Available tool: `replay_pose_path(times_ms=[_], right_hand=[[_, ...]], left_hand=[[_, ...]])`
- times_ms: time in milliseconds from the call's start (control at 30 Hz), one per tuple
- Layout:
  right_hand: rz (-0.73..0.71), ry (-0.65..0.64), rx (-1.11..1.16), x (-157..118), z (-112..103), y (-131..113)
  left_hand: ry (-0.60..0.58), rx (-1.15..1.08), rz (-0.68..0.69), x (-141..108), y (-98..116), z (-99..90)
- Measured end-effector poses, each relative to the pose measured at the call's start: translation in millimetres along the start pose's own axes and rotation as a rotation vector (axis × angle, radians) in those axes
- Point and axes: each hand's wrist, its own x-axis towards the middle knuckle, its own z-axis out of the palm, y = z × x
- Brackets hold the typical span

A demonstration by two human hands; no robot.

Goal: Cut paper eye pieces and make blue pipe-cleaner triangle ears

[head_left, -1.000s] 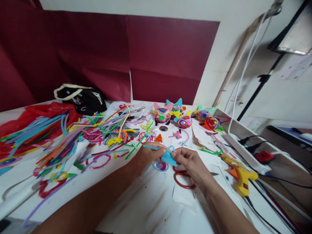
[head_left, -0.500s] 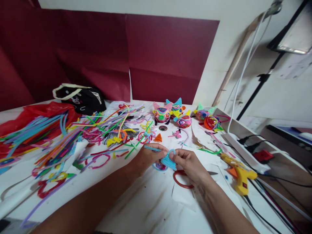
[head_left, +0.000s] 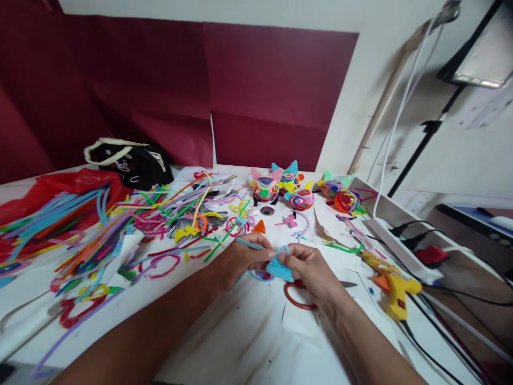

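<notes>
Between my two hands is a light blue pipe cleaner piece, folded into a flat ridged shape with a small loop on top. My left hand pinches the strand, whose free end sticks out to the left over the fingers. My right hand is closed on the ridged part and the base of the loop. Below the hands, a round coiled piece with a blue rim lies partly hidden on the table. Red-handled scissors lie under my right hand, the blade tip showing beyond the wrist.
Piles of coloured pipe cleaners cover the left, near a black bag. Several decorated animal heads stand at the back. A yellow glue gun with its cord lies right, beside a power strip.
The ridged blue piece has tilted and shifted slightly down and right between my fingers. Both hands keep their hold in nearly the same place.
</notes>
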Motion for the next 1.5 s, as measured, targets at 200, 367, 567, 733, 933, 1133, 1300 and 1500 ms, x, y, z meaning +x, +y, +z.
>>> replay_pose_path(times_ms=[200, 367, 567, 733, 933, 1133, 1300, 1500], right_hand=[[-0.048, -0.05, -0.005, -1.4, -2.2, 0.2], [-0.073, -0.101, -0.035, -3.3, -4.0, -2.1], [-0.075, -0.156, -0.093, -7.0, -4.4, -7.9], [-0.124, -0.215, -0.183, -9.9, -6.2, -12.3], [-0.29, -0.24, -0.411, -12.4, -5.0, -20.7], [-0.359, -0.14, -0.505, -9.0, -5.6, -16.6], [-0.333, -0.064, -0.5, -5.5, -6.5, -11.1], [-0.306, -0.029, -0.458, -4.4, -6.3, -8.5]], left_hand=[[-0.065, -0.039, -0.038, -0.1, 0.6, -4.8], [-0.082, -0.086, -0.091, 1.2, -1.1, -8.1], [-0.076, -0.081, -0.157, -0.9, 1.3, -5.3], [-0.169, -0.071, -0.217, -4.6, 7.7, -0.5], [-0.188, -0.049, -0.267, -3.0, 4.1, -1.7], [-0.037, 0.028, -0.046, -0.1, -0.1, 0.4], [0.121, 0.309, 0.177, -2.8, -0.3, 6.1], [0.173, 0.492, 0.284, -7.5, -2.9, 10.4]])
